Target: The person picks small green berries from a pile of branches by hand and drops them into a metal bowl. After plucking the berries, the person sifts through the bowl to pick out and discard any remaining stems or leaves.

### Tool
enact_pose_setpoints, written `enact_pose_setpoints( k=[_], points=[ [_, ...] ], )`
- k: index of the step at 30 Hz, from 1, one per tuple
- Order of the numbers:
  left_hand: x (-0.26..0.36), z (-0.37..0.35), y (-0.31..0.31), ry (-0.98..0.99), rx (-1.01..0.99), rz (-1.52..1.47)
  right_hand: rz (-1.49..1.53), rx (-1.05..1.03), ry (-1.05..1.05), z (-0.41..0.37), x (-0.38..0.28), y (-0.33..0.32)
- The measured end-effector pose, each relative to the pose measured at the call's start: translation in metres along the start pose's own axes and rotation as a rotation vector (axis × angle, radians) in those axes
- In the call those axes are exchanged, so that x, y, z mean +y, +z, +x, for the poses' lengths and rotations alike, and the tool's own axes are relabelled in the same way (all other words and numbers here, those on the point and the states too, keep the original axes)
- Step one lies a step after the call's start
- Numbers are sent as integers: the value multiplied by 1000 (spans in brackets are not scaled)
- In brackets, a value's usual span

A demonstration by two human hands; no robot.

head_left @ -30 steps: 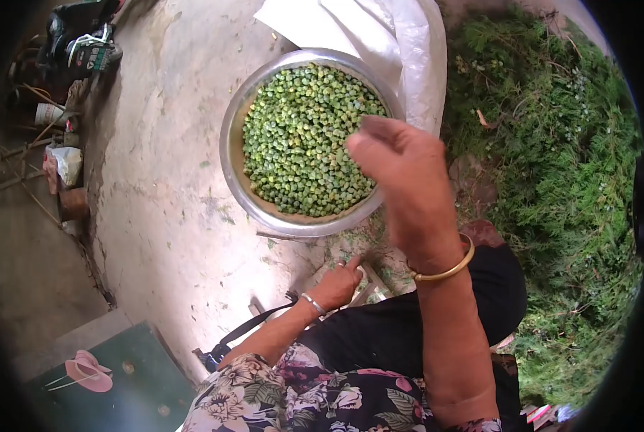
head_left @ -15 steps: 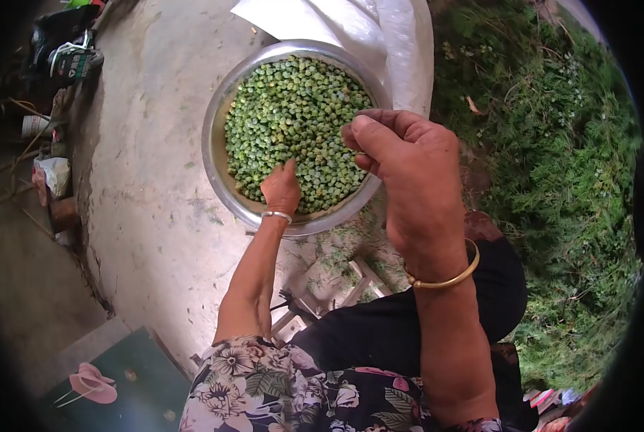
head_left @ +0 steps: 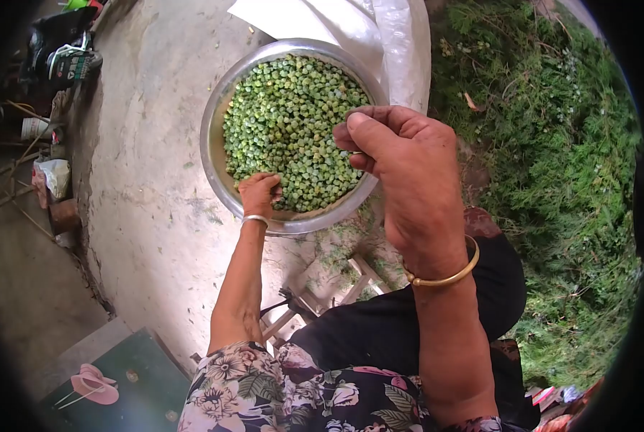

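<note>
A wide metal basin (head_left: 208,147) holds a heap of small round green cones or berries (head_left: 293,122). Over its lower left rim is my left hand (head_left: 258,193), a silver bangle at the wrist. Its fingers are curled in above the heap, and whatever they hold is hidden. My right hand (head_left: 408,162), wearing a gold bangle, is raised nearer the camera over the basin's right side. Thumb and fingertips press together there in a pinch. Anything between them is too small or hidden to make out.
Cut green conifer branches (head_left: 560,165) are piled along the right. A white plastic sack (head_left: 405,57) lies behind the basin. Below it is a wooden stool frame (head_left: 365,277). At lower left, pink flip-flops or similar (head_left: 95,385) rest on a green board (head_left: 131,367). Clutter lines the left wall.
My left hand has moved left, from over the heap toward the basin's rim, and its fingers have turned inward. The right hand stays pinched, shifting only slightly left.
</note>
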State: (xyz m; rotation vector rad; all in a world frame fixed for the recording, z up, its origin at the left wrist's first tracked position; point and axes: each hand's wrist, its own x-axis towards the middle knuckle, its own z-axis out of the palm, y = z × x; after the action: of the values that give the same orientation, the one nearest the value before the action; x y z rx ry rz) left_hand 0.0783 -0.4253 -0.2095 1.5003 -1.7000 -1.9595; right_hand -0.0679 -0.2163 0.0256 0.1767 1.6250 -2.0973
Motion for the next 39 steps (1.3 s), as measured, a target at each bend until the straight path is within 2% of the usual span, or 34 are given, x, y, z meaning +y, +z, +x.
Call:
enact_pose_setpoints(
  k=[2,11,14,16,17,19,22,25,27,29,31,33,34,35,36,37,38,39],
  points=[
    [-4,-5,-14,-95,-25,-134,4,-9,-3,-1,0,-1],
    [11,-38,-19,-142,-86,-332,-14,-67,-49,0,6,-4],
    [17,-43,-14,-124,-155,-431,-172,-99,-84,1,15,-4],
    [28,-53,-8,-107,-195,-486,-447,-80,-259,-1,24,-4],
    [37,-63,-1,-59,-234,-525,-447,-77,-259,-4,22,-3],
    [61,-85,17,-19,-273,-566,-916,-225,-281,-13,15,0],
    [102,-123,43,71,-451,-601,-836,-295,-311,-17,22,1],
    [132,-146,59,120,-484,-510,-791,-327,-361,-17,16,5],
    [133,-145,57,144,-499,-533,-774,-296,-389,-18,15,7],
    [124,-134,40,102,-563,-709,-560,-326,-364,-13,18,10],
    [111,-132,17,43,-532,-820,-409,-411,-269,-9,11,6],
    [94,-129,3,-55,-418,-754,-259,-353,-374,-4,37,20],
    [82,-129,3,-139,-333,-707,-226,-413,-539,-9,57,27],
    [70,-130,5,-208,-251,-643,-413,-557,-376,-12,43,28],
    [50,-128,4,-148,-366,-432,-773,-593,-357,-14,33,31],
    [25,-126,0,-68,-473,-229,-770,-572,-311,-19,31,26],
    [-2,-127,-10,-92,-455,-163,-770,-461,-345,-21,44,29],
    [-18,-129,-8,-109,-430,-95,-486,-489,-433,-20,50,22]
  ],
)
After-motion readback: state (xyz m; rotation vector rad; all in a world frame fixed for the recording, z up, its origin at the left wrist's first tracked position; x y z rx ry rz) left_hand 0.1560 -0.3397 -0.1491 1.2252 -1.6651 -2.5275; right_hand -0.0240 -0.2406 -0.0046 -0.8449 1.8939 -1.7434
